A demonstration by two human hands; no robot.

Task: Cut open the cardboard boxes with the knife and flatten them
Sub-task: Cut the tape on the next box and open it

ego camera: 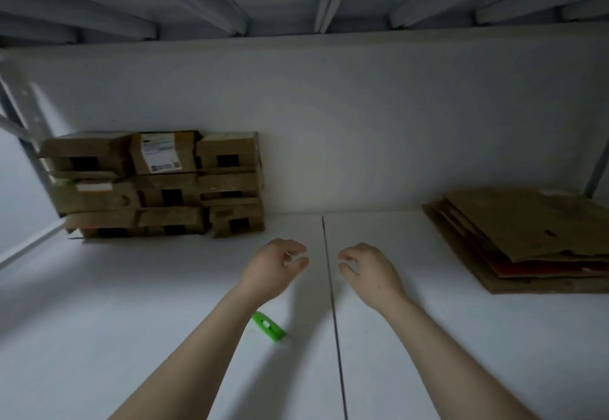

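Note:
Several brown cardboard boxes [155,185] are stacked against the back wall at the left of a white table [428,337]. A pile of flattened cardboard [534,238] lies at the right. A green knife [268,326] lies on the table, partly under my left forearm. My left hand [275,266] hovers over the middle of the table, fingers loosely curled, holding nothing. My right hand [369,271] hovers beside it in the same loose curl, also holding nothing. Both hands are apart from the boxes and the knife.
A dark seam [333,304] runs down the table between my hands. A white wall [329,123] closes the back, with grey shelf beams [230,17] overhead. Metal shelf posts [23,123] stand at the far left and right.

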